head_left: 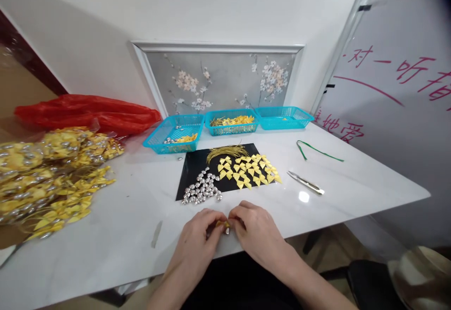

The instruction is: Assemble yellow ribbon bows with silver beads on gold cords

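Note:
Close to the table's front edge, my left hand [199, 235] pinches a small yellow ribbon bow [221, 224] between thumb and fingers. A silver bead [227, 231] shows just below the bow. My right hand [257, 230] is closed at the bow's right side, its fingertips pressed together; what lies between them is hidden. Beyond my hands is a black mat [192, 166]. Silver beads [204, 189] lie in a heap over its left corner, yellow bows [252, 169] are spread across its right half, and a bundle of gold cords [227, 151] lies along its far side.
Blue baskets [172, 134] stand along the wall, two with yellow pieces inside. Thread snips [306, 183] and a green cord [319, 150] lie to the right. Bagged yellow bows with silver beads [52, 174] are piled at the left, before a red plastic bag [88, 112].

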Tool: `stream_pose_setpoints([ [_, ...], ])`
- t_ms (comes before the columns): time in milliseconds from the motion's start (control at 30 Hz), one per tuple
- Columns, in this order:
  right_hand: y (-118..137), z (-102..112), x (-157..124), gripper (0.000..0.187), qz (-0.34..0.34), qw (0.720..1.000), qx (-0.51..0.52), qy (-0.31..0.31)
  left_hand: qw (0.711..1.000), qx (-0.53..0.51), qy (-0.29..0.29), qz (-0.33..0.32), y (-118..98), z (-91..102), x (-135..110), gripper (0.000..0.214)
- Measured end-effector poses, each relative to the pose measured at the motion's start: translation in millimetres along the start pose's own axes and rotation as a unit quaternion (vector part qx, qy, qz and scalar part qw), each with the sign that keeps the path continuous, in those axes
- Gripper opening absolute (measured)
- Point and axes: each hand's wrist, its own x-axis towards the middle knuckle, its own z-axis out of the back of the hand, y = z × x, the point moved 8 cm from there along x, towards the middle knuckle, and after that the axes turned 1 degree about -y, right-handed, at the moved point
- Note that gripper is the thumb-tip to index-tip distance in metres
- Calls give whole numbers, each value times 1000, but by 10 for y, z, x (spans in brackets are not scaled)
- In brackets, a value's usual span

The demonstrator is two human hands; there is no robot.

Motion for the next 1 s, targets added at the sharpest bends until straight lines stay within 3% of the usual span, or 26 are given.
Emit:
stream_pose_setpoints([
  [333, -72, 160, 40, 29, 44, 995, 78, -48, 999, 20, -24, -38, -26, 84, -1, 25],
  [600, -169, 288, -14, 36, 65, 981, 148, -108, 985, 79, -143, -48, -56, 405, 126, 17],
  [767, -146, 261, -41, 35, 70, 977, 165, -119, 966, 156, -204, -22, -224, 700, 614, 28],
  [900, -178, 253, -41, 35, 65, 975, 174, -125, 961, 208, -181, 20, -153, 833, 1156, 32],
  [1000, -193, 246, -36, 35, 68, 973, 181, -129, 962, 230, -142, 37, -34, 827, 1501, 33],
])
